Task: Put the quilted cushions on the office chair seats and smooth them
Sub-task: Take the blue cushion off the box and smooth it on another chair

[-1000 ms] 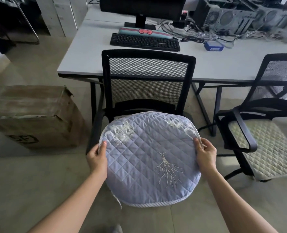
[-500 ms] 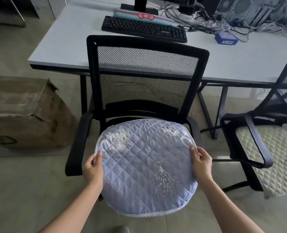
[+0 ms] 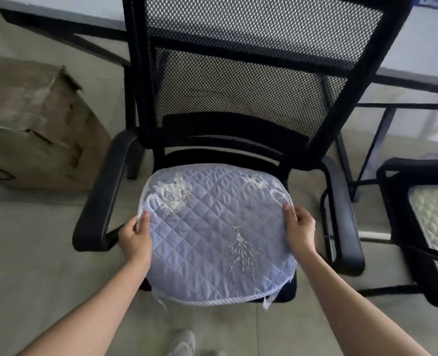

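Note:
A light blue quilted cushion point(image 3: 212, 232) with white prints lies over the seat of a black mesh-backed office chair point(image 3: 238, 80), between its two armrests. My left hand point(image 3: 135, 235) grips the cushion's left edge. My right hand point(image 3: 300, 227) grips its right edge. The seat's dark front corner point(image 3: 288, 291) shows under the cushion at the lower right. Thin tie strings hang from the cushion's front rim.
A second black chair point(image 3: 403, 227) at the right carries a cream quilted cushion point(image 3: 436, 227). A worn cardboard box point(image 3: 33, 129) sits on the floor to the left. The grey desk point(image 3: 423, 47) stands behind the chair. A shoe point(image 3: 184, 343) shows at the bottom.
I have moved closer and lowered the blue cushion down onto the chair seat between the armrests. Both hands keep their grip on its side edges.

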The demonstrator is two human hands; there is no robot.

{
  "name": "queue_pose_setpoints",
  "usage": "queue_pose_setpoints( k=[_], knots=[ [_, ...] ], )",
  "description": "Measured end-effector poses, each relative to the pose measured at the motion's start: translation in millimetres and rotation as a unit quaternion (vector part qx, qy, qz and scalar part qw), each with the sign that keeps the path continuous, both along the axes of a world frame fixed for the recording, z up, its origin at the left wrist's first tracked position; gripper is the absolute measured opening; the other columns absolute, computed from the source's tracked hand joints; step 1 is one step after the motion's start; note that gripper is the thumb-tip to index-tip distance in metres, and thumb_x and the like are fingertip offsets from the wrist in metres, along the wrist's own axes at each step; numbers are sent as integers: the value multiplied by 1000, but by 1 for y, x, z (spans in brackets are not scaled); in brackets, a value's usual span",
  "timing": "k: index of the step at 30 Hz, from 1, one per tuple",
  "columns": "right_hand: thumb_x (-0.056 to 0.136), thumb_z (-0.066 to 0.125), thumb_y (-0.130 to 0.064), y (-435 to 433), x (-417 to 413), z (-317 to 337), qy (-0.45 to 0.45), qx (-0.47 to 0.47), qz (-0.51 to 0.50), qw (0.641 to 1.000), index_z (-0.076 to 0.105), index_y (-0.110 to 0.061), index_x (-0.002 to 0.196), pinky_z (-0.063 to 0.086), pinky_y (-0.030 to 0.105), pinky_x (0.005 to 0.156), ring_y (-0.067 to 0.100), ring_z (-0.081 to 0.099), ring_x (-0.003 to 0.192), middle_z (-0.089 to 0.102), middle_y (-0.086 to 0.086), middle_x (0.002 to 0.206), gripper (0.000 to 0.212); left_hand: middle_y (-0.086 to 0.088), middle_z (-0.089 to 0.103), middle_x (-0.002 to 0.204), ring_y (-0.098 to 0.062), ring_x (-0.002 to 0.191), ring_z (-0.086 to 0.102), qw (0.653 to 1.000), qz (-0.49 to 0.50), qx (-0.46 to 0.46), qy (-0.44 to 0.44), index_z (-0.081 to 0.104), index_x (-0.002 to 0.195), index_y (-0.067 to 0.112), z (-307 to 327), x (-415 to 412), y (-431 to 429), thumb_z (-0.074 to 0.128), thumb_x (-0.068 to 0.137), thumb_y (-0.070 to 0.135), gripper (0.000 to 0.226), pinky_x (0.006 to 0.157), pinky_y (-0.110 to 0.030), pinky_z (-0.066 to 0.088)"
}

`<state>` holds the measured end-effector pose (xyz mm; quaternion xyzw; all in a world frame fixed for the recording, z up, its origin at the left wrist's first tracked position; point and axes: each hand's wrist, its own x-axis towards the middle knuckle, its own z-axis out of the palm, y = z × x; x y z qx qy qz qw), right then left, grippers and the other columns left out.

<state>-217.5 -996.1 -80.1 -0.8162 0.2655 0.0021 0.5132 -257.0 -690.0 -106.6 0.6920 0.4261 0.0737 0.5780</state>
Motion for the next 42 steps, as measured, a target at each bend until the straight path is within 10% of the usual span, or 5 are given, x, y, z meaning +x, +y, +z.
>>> queue_pose_setpoints(
  k=[18,23,28,35,42],
  knots=[
    [92,45,-44,-2,0,-62,129,-202,34,970,54,-12,99,41,35,72,34,59,90,62,6,89,34,-19,63,108,-40,99,59,969,-38,209,123,57,110,7,-63,-9,0,55,87,43,43,82,-46,48],
    [95,29,-46,18,15,-45,77,-348,150,922,38,-21,139,15,42,113,27,24,139,36,9,148,52,-24,48,137,-42,129,40,950,-42,298,89,45,130,4,-37,-5,-42,52,91,28,46,104,-54,28],
    [93,7,-50,86,56,-47,-6,-386,338,858,12,-35,149,-25,37,110,21,-18,145,-10,-7,156,58,-1,0,160,-26,148,-1,882,-285,375,28,20,147,31,-31,55,-78,21,92,48,58,116,-48,-6],
    [94,5,-55,106,86,-107,32,-408,405,818,-4,-41,146,-21,45,113,14,-27,140,-11,-9,160,55,11,-15,158,-23,148,-16,744,-451,474,136,-11,145,44,-85,112,-61,-2,89,59,58,110,-67,-15],
    [86,0,-67,88,88,-111,77,-439,302,843,-7,-44,146,-18,53,114,24,-20,145,-23,-17,147,64,17,-24,149,-17,147,-17,757,-417,482,143,-23,137,46,-94,110,-46,-1,86,64,59,108,-66,-15]
  ],
)
